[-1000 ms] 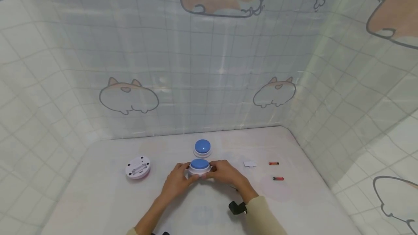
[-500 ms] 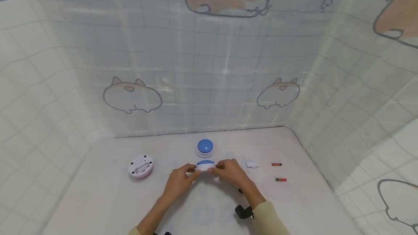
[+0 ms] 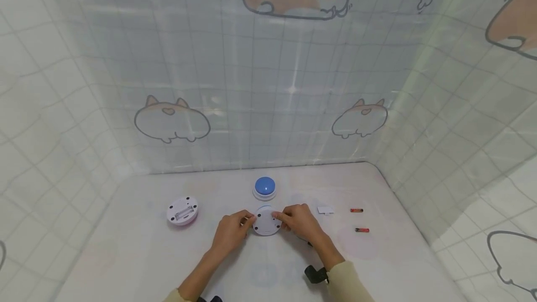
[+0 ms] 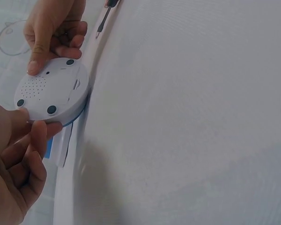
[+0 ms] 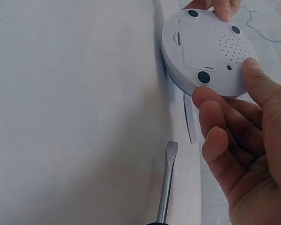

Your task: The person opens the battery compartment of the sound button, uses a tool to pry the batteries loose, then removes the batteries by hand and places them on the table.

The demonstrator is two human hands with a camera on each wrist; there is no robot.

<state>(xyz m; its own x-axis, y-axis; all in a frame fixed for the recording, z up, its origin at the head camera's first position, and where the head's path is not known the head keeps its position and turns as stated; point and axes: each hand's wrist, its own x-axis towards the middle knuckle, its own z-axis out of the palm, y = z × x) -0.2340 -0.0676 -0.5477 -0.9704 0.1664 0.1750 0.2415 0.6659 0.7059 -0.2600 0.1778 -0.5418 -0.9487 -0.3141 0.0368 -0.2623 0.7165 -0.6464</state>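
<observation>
Between both hands is a round white push button (image 3: 266, 224), turned so its underside faces the head camera. Its underside shows several dark rubber feet, a speaker grille and a fitted battery cover (image 5: 199, 49). A sliver of blue shows below its rim in the left wrist view. My left hand (image 3: 230, 232) pinches the left edge between thumb and fingers. My right hand (image 3: 301, 223) grips the opposite edge, its thumb (image 5: 257, 77) on the underside. Just behind stands another push button (image 3: 265, 186), blue dome up.
At left lies an upside-down push button (image 3: 183, 211) with its battery compartment uncovered. To the right are a loose white battery cover (image 3: 325, 210) and two batteries (image 3: 356, 210). A flat-blade screwdriver (image 5: 165, 187) lies near my right wrist. A patterned curtain (image 3: 268, 83) encloses the table.
The held push button has tipped over from dome up to underside toward the head camera. Both hands keep hold of its edges. The other things stay in place while the view shifts slightly.
</observation>
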